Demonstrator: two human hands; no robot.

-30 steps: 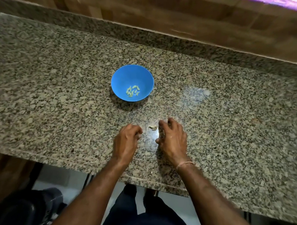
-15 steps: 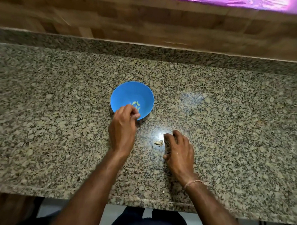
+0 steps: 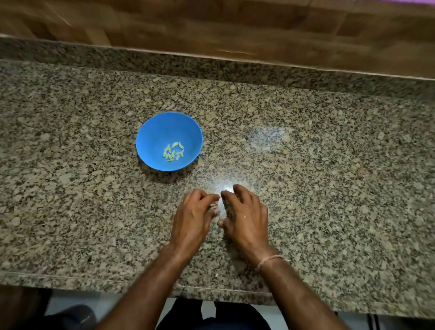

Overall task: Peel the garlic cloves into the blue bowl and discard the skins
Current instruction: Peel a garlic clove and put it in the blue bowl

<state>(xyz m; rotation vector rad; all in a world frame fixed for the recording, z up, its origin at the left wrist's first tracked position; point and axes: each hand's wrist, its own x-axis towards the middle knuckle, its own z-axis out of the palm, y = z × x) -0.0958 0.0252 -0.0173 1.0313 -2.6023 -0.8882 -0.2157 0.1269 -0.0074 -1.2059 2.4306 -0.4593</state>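
The blue bowl (image 3: 158, 129) stands on the granite counter left of centre, with several peeled pale garlic cloves (image 3: 173, 151) at its bottom. Nearer the front edge, my left hand (image 3: 193, 218) and my right hand (image 3: 246, 216) lie side by side, fingers curled and fingertips almost touching. My left fingertips pinch at a pale scrap of garlic skin (image 3: 214, 206), which sits between the two hands and is mostly hidden. My right hand's curled fingers rest on the counter beside it, and nothing shows in its grip.
The speckled granite counter (image 3: 334, 195) runs the full width, with a low granite upstand and a wood-pattern wall (image 3: 217, 20) behind. Its front edge (image 3: 81, 283) lies close below my wrists. A bright glare spot sits just beyond my fingertips.
My left hand has come back from the bowl's rim to the skin beside my right hand. The skin, visible earlier, is now covered. The bowl holds more cloves than before.
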